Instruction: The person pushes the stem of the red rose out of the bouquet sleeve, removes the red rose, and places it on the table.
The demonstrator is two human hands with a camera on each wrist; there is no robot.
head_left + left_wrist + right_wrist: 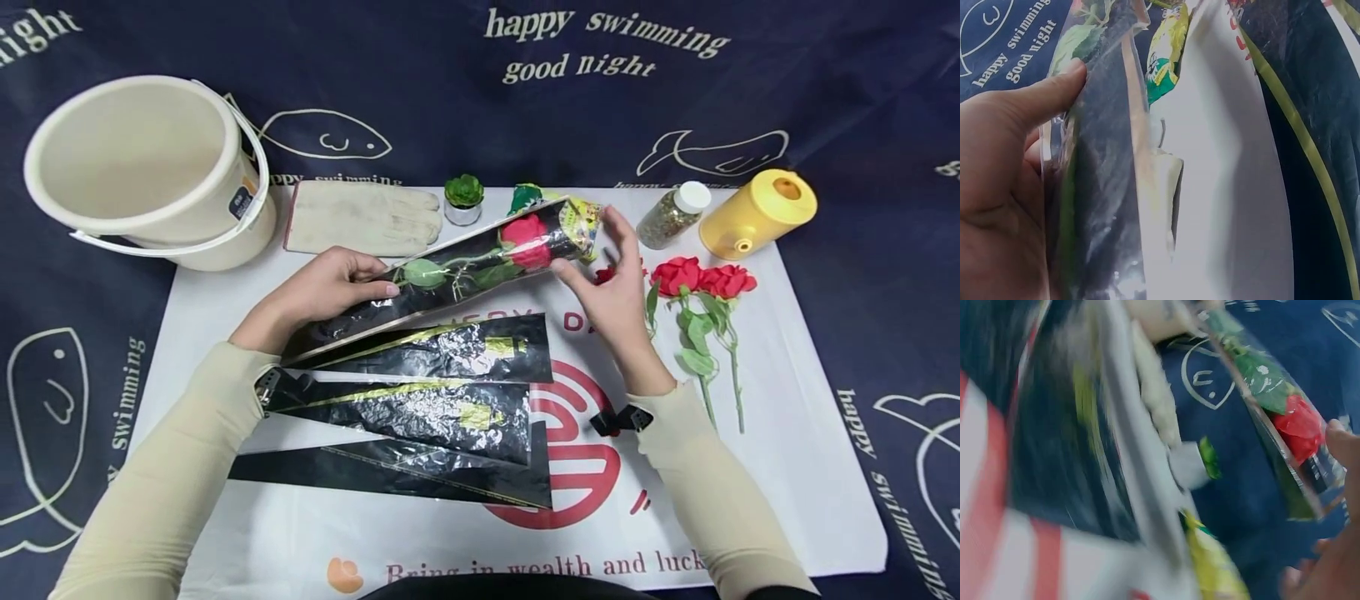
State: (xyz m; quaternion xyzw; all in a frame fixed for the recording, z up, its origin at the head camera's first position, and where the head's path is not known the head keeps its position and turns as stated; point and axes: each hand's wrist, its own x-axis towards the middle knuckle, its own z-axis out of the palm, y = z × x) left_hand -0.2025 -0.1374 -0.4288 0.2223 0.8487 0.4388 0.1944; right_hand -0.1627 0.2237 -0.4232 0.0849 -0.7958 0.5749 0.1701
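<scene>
My left hand (pixel 330 287) grips the lower part of a clear-fronted black flower sleeve (pixel 360 318), its thumb lying over the front. Inside the sleeve is a single red rose (pixel 527 242) with green leaves (pixel 425 273). The sleeve slants up to the right, raised above the table. By its wide upper end, my right hand (pixel 611 292) has thumb and fingers spread, the thumb near the sleeve's edge. In the right wrist view the same fingers appear beside the rose (pixel 1299 428), gripping nothing.
Several black sleeves (pixel 420 400) lie fanned below. Loose red roses (pixel 701 279) are on the right. Along the back are a white bucket (pixel 135 225), work gloves (pixel 360 218), a small potted succulent (pixel 463 193), a yellow-green packet (pixel 1213 562), a lidded jar (pixel 667 221) and a yellow container (pixel 750 221).
</scene>
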